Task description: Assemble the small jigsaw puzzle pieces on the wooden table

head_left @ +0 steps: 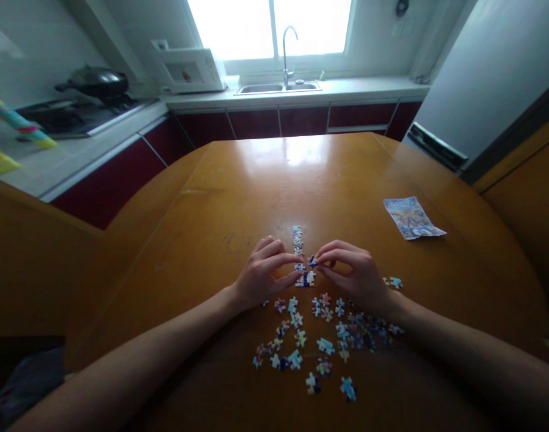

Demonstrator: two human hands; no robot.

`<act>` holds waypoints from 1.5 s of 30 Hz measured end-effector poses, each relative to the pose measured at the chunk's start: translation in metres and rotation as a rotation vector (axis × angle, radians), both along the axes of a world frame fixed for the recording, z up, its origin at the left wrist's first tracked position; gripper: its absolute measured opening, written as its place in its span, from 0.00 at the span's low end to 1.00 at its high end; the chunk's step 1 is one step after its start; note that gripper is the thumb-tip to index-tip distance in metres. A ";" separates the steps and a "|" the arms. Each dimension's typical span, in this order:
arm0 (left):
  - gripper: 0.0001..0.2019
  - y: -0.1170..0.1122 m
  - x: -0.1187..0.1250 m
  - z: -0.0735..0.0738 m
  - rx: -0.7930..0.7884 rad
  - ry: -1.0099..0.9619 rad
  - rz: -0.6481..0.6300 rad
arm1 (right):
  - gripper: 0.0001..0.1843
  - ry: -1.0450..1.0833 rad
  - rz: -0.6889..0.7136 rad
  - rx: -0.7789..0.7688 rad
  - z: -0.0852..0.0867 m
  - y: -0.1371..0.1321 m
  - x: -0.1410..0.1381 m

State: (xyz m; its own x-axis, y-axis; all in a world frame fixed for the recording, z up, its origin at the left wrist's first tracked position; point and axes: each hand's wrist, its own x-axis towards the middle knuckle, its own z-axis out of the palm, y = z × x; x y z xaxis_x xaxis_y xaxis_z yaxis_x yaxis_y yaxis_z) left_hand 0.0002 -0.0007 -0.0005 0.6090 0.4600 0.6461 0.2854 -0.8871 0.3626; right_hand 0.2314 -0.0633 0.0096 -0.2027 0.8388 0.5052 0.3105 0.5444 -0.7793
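Jigsaw piece (312,262), pinched in the grip of the right hand (362,273), is at 3 o'clock from the puzzle strip (297,243) on the bench (238,198), whose joints the spread grip of the left hand (261,270) could break by pressing unevenly.

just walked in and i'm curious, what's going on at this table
Someone is handling jigsaw pieces on a wooden table. The right hand pinches a puzzle piece just right of a narrow joined strip, while the left hand has its fingertips at the strip. Loose pieces lie scattered nearer the person; a printed sheet lies off to the right.
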 end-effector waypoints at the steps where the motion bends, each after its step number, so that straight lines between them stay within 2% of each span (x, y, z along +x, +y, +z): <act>1: 0.09 0.000 0.000 0.000 0.001 -0.004 0.002 | 0.03 -0.002 -0.001 -0.004 -0.001 0.000 0.000; 7: 0.04 -0.001 0.001 0.004 -0.007 0.064 -0.002 | 0.05 -0.083 -0.011 -0.019 -0.009 0.007 0.001; 13: 0.10 0.002 -0.001 0.000 -0.034 0.265 -0.048 | 0.07 -0.246 0.006 -0.019 -0.022 0.016 -0.001; 20: 0.12 0.002 -0.001 -0.001 -0.040 0.334 -0.069 | 0.08 -0.324 0.019 -0.010 -0.025 0.015 -0.001; 28: 0.12 0.003 -0.001 -0.002 -0.070 0.329 -0.071 | 0.08 -0.398 0.043 -0.011 -0.023 0.013 0.000; 35: 0.08 0.002 -0.001 0.000 -0.116 0.331 -0.102 | 0.08 -0.420 0.044 -0.017 -0.020 0.012 0.001; 41: 0.10 0.003 0.000 0.006 -0.139 0.237 0.019 | 0.09 -0.416 0.046 -0.005 -0.021 0.011 0.001; 45: 0.09 0.004 -0.001 0.005 -0.142 0.246 -0.023 | 0.09 -0.419 0.045 -0.006 -0.022 0.011 0.001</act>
